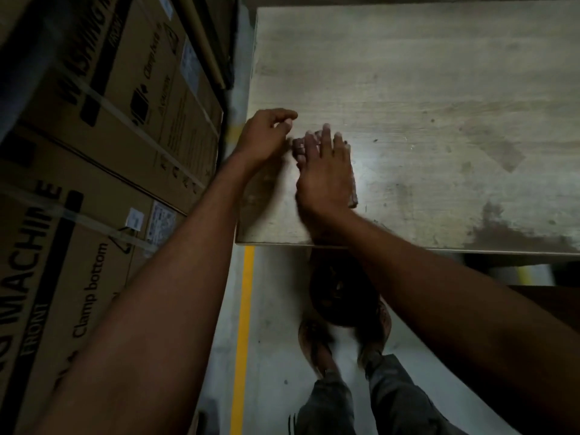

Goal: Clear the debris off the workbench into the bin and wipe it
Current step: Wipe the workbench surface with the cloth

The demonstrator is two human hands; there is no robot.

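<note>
The pale grey wood-grain tabletop point(439, 89) looks matt and smooth, dulled by dust and dark smears toward its near right corner. Beside its left edge, the tall brown cardboard boxes point(94, 136) are matt, bound with glossy translucent plastic straps point(103, 105) and bearing white paper labels point(135, 218). The grey concrete floor point(282, 309) shows a faint sheen.

Cartons point(94, 146): "WASHING MACHINE", "FRONT", "Clamp bottom".

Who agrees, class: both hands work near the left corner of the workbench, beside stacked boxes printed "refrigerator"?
Not quite. The head view shows the boxes printed "washing machine", not "refrigerator". The rest stands: the left hand and right hand work near the left corner of the workbench.
</note>
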